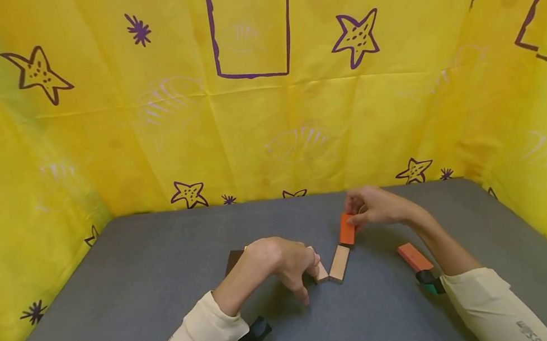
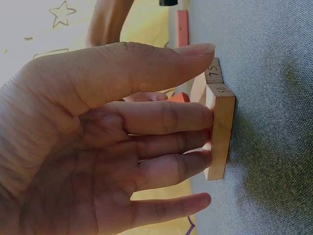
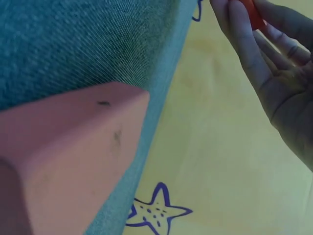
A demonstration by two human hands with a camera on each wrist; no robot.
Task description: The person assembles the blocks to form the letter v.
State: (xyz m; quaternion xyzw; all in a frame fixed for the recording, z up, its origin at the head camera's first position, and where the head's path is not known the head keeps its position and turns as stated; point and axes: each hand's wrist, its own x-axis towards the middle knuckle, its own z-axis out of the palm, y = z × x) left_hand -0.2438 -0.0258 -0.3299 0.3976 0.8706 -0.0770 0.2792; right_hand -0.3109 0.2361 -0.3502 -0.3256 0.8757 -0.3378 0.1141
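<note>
My right hand (image 1: 376, 206) pinches an orange wooden block (image 1: 346, 229) between thumb and fingers, at the far end of a plain wooden block (image 1: 340, 263). A second plain block (image 1: 322, 273) meets that one at its near end, making a V. My left hand (image 1: 291, 264) lies over this second block. In the left wrist view its long fingers reach the side of the plain block (image 2: 222, 137), fairly straight, with the thumb apart from them. Handwritten digits mark the ends of both plain blocks. The right wrist view shows the orange block (image 3: 253, 14) at the fingertips.
A salmon-red block (image 1: 415, 257) lies on the grey table (image 1: 168, 312) near the right forearm, with a green piece (image 1: 430, 289) partly behind the black wrist camera (image 1: 424, 277). Behind the left wrist shows a dark brown block (image 1: 233, 260). Yellow patterned cloth (image 1: 256, 110) surrounds the table.
</note>
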